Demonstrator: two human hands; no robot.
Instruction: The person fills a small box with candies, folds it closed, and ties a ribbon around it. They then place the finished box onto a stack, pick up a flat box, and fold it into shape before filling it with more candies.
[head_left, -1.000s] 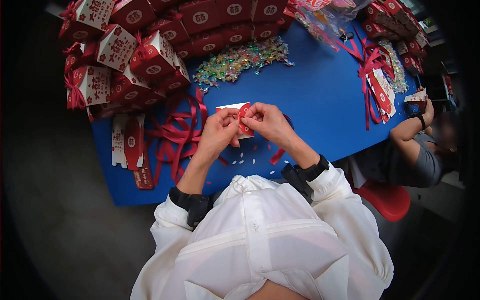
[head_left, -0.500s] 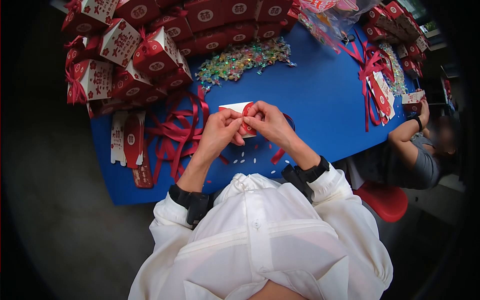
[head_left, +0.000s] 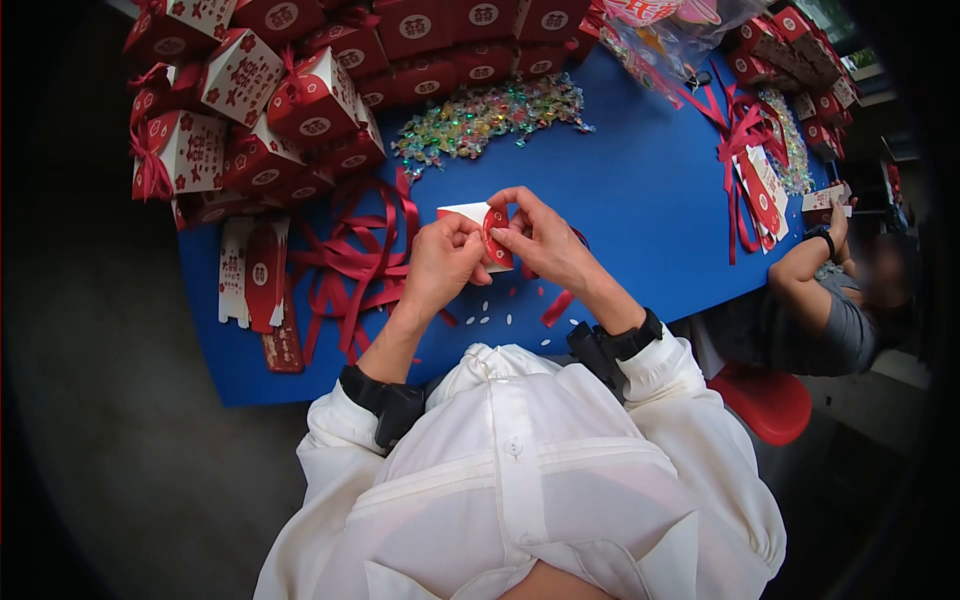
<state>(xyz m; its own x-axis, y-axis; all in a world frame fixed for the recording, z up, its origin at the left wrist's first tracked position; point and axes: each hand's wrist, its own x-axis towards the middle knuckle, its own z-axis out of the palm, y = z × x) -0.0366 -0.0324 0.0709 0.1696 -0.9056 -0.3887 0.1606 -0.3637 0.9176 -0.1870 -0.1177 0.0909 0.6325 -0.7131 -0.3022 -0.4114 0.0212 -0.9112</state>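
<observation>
A small red-and-white gift box lies on the blue table in front of me, partly covered by my fingers. My left hand is closed at its left side, thumb and forefinger pinched by the red panel. Across from it, my right hand has thumb and forefinger on the rounded red flap. Whatever lies right between the fingertips is too small to make out. A dark red ribbon comes out below my right wrist.
Stacked red gift boxes fill the back left. Wrapped candies lie in a heap behind my hands. Loose ribbons and flat box blanks are to the left. At the right, a co-worker's arm holds another box.
My right hand's fingers have lifted and opened slightly, so more of the red flap shows. My left hand has barely shifted. The co-worker's hand and box have moved slightly.
</observation>
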